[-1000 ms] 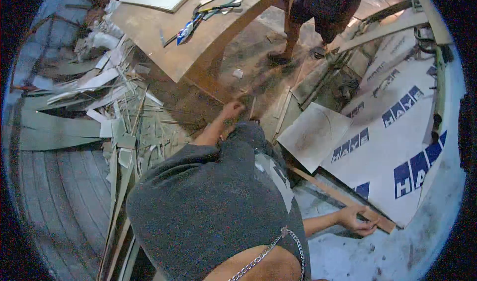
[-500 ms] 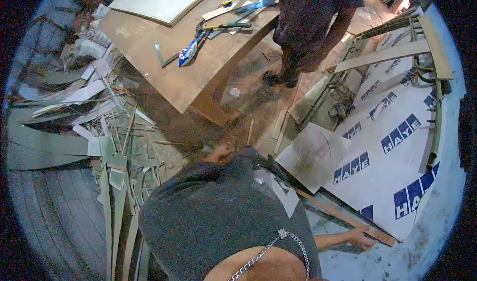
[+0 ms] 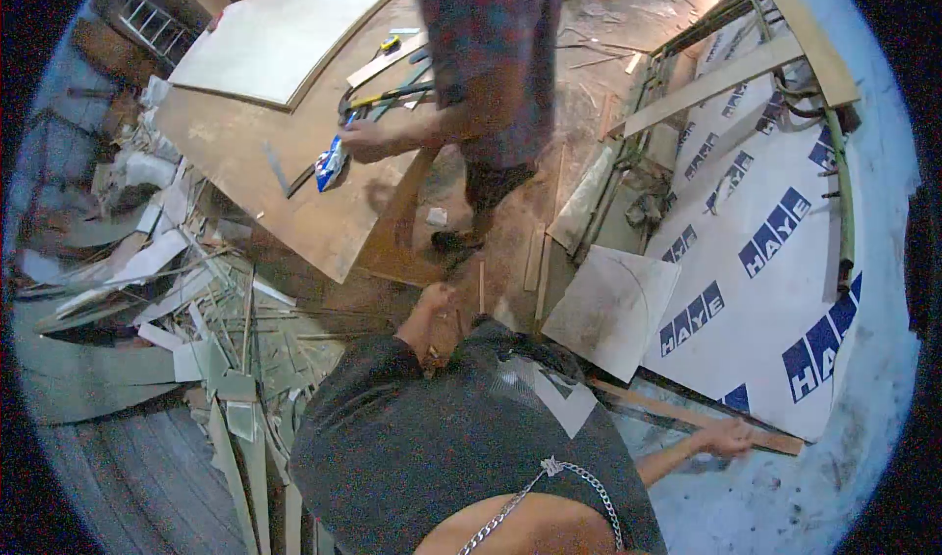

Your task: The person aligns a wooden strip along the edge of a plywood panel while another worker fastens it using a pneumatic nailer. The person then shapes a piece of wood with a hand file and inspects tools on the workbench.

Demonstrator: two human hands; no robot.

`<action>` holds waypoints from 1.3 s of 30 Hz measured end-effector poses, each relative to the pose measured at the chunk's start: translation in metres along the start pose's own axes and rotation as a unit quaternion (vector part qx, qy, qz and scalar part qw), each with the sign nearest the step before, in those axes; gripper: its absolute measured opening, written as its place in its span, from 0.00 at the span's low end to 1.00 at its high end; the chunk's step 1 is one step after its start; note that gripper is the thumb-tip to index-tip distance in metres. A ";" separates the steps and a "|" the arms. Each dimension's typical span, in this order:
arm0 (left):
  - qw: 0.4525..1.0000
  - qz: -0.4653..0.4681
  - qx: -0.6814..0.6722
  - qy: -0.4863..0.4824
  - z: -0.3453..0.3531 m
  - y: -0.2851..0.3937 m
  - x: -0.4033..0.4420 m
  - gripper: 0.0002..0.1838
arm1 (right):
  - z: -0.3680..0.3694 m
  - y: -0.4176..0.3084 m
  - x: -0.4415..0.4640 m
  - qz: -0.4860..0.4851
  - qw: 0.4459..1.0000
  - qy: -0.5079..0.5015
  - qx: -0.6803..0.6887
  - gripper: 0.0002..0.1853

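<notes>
Low on the right, my right hand [image 3: 728, 437] is closed around a long wooden strip [image 3: 648, 406] near its end. The strip runs along the lower edge of a large white panel [image 3: 731, 290] printed with "HAYE". My left hand [image 3: 441, 298] is out in front of me, below the corner of the wooden table [image 3: 324, 246]. Its fingers look curled; whatever they may hold is too small to make out. A narrow upright piece of wood [image 3: 481, 285] shows just to its right.
A co-worker [image 3: 491, 74] stands by the table, one hand [image 3: 365, 141] at a blue-and-white packet [image 3: 332, 167]. A hammer [image 3: 388, 96], a tape measure [image 3: 391, 44] and a white board [image 3: 280, 40] lie on the table. Scrap strips [image 3: 211, 290] pile up at left.
My view has shifted, and more of my left forearm shows. The co-worker has moved left toward the table and reached a hand to the packet. My right hand stays on the wooden strip.
</notes>
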State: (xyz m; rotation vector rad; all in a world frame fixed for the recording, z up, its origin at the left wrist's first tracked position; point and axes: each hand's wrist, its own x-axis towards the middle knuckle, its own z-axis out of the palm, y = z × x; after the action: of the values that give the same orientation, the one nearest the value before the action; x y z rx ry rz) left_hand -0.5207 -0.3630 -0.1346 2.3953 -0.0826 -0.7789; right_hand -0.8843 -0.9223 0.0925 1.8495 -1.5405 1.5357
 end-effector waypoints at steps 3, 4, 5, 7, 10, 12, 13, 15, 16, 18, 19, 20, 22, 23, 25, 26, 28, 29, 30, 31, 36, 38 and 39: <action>0.998 -0.006 0.041 -0.056 0.041 -0.035 -0.022 0.17 | 0.028 -0.025 -0.048 0.064 0.967 -0.158 0.188 0.15; 0.996 -0.012 0.029 -0.080 0.053 -0.039 -0.033 0.17 | 0.034 -0.031 -0.069 0.107 0.930 -0.251 0.248 0.14; 0.996 -0.015 0.025 -0.089 0.062 -0.037 -0.045 0.17 | 0.044 -0.036 -0.090 0.145 0.877 -0.341 0.307 0.13; 0.995 -0.020 0.026 -0.090 0.078 -0.022 -0.063 0.17 | 0.066 -0.009 -0.153 0.018 0.826 -0.477 0.301 0.12; 0.997 0.001 0.062 -0.041 0.088 0.014 -0.083 0.17 | 0.092 0.075 -0.273 0.108 0.704 -0.603 0.359 0.09; 0.994 0.030 0.105 0.000 0.081 0.045 -0.095 0.17 | 0.110 0.172 -0.356 0.041 0.664 -0.667 0.337 0.09; 0.991 0.046 0.125 0.016 0.078 0.056 -0.099 0.18 | 0.090 0.167 -0.348 0.055 0.641 -0.717 0.269 0.09; 0.982 0.078 0.166 0.044 0.071 0.080 -0.112 0.18 | 0.069 0.171 -0.338 0.068 0.606 -0.762 0.218 0.09; 0.977 0.094 0.186 0.053 0.067 0.089 -0.119 0.18 | 0.064 0.171 -0.333 0.076 0.596 -0.773 0.206 0.09; 0.964 0.126 0.222 0.067 0.061 0.108 -0.132 0.19 | 0.066 0.165 -0.322 0.101 0.580 -0.783 0.202 0.09; 0.957 0.143 0.241 0.072 0.058 0.116 -0.139 0.19 | 0.068 0.162 -0.316 0.120 0.573 -0.784 0.207 0.09; 0.951 0.159 0.255 0.076 0.056 0.125 -0.148 0.19 | 0.072 0.155 -0.308 0.142 0.568 -0.783 0.212 0.09; 0.939 0.186 0.279 0.081 0.050 0.140 -0.157 0.20 | 0.081 0.137 -0.287 0.203 0.554 -0.774 0.229 0.10; 0.933 0.197 0.291 0.083 0.049 0.146 -0.164 0.20 | 0.087 0.125 -0.276 0.240 0.542 -0.769 0.236 0.10; 0.923 0.216 0.306 0.088 0.046 0.154 -0.174 0.21 | 0.105 0.097 -0.252 0.301 0.526 -0.752 0.258 0.10; 0.919 0.224 0.311 0.090 0.044 0.158 -0.177 0.21 | 0.113 0.088 -0.246 0.317 0.521 -0.748 0.261 0.10; 0.916 0.232 0.316 0.090 0.041 0.164 -0.180 0.22 | 0.150 0.087 -0.255 0.305 0.528 -0.769 0.193 0.11; 0.914 0.235 0.319 0.091 0.040 0.165 -0.180 0.22 | 0.161 0.079 -0.252 0.288 0.531 -0.786 0.129 0.11; 0.918 0.227 0.313 0.089 0.039 0.167 -0.174 0.22 | 0.162 0.075 -0.249 0.285 0.531 -0.788 0.128 0.11; 0.928 0.213 0.296 0.081 0.045 0.161 -0.161 0.23 | 0.165 0.069 -0.246 0.294 0.532 -0.786 0.114 0.12; 0.985 0.068 0.158 0.019 0.069 0.117 -0.056 0.24 | 0.160 0.041 -0.236 0.317 0.506 -0.789 0.143 0.14; 0.997 -0.013 0.078 -0.024 0.085 0.104 -0.007 0.25 | 0.151 0.024 -0.230 0.335 0.505 -0.781 0.150 0.13; 0.997 -0.050 0.029 -0.043 0.094 0.098 0.018 0.26 | 0.148 0.022 -0.233 0.354 0.500 -0.776 0.150 0.13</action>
State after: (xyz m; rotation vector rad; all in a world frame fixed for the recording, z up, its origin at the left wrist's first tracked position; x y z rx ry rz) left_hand -0.5459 -0.4973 -0.1478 2.4355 -0.0208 -0.9387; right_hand -0.7917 -0.9180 -0.1686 3.2719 -3.0318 -0.5809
